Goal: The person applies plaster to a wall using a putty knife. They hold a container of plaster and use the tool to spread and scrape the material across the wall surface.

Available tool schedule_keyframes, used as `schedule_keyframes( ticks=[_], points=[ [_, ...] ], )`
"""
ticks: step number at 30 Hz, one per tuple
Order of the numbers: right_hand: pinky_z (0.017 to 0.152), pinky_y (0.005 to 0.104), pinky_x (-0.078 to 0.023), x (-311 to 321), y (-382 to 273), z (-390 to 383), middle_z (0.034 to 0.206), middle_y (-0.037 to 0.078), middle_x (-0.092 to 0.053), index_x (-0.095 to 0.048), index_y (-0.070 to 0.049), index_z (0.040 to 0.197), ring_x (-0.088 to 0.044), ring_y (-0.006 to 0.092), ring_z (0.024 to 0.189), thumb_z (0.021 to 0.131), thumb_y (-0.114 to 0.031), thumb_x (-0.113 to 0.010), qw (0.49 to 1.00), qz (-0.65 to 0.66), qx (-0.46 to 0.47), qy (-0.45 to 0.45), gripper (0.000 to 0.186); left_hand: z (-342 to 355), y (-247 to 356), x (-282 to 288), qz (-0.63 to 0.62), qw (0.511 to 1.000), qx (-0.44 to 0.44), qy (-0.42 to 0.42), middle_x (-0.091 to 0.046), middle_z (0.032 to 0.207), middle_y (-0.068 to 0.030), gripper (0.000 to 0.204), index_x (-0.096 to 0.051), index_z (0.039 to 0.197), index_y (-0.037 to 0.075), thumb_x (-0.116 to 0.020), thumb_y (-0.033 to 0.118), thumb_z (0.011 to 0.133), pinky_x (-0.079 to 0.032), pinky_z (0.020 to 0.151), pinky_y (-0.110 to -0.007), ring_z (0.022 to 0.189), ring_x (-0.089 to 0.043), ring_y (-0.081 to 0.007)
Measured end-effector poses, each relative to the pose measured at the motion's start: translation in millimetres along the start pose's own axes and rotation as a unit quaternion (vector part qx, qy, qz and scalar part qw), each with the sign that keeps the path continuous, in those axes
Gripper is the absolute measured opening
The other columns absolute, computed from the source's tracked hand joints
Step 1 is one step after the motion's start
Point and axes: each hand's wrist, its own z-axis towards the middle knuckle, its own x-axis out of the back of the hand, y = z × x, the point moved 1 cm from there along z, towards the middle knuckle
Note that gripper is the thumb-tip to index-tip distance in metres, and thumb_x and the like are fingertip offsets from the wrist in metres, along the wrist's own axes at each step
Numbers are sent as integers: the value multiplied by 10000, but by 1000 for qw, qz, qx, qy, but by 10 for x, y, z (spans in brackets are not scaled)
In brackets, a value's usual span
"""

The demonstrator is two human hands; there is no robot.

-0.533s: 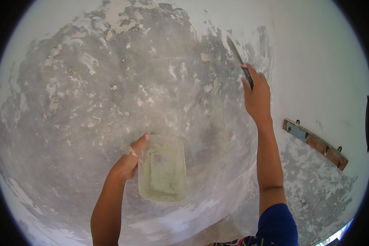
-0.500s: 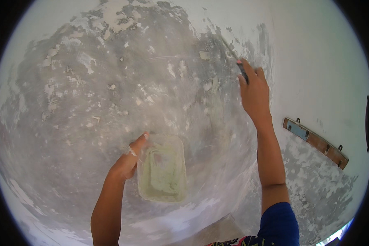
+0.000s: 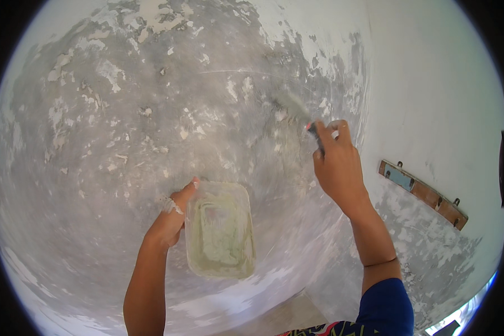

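My left hand (image 3: 172,217), with pale paste on its thumb side, grips the left edge of a translucent plastic tub (image 3: 221,229) smeared inside with pale greenish paste. My right hand (image 3: 339,168) is closed on the dark handle of a putty knife (image 3: 315,131) with a red band at the blade's root. The blade points up and left over a scraped patch of the grey, flaking wall (image 3: 123,140) and is blurred by motion; whether it touches the surface I cannot tell.
At right, a smooth white wall (image 3: 431,84) meets the grey one and carries a wooden hook rail (image 3: 448,211) with a light-blue section, above a patchy grey lower part. A brownish surface (image 3: 285,311) shows at the bottom, beside my patterned shirt and blue sleeve.
My right hand and the knife have moved down and to the left from near the wall's upper corner. My left hand and the tub have barely moved.
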Motion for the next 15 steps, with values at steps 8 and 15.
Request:
schedule_keyframes(
  ticks=[8,15],
  points=[
    [745,433,-614,-1144,18,483,1278,257,-526,-365,37,1547,-695,399,950,916,32,-565,984,6,-100,144,662,-51,82,-102,-34,999,-10,-15,-592,1404,-222,815,-568,1403,-57,-543,651,1000,-397,1128,-465,1357,-514,-299],
    [697,448,-605,-1404,-395,-160,1241,267,-527,-377,93,1517,-687,411,915,876,12,-579,992,79,-72,68,678,-85,89,-72,-69,997,-21,-39,-676,1251,-138,707,-620,1340,-18,-555,606,1015,-468,1054,-398,1172,-634,-247]
  ],
)
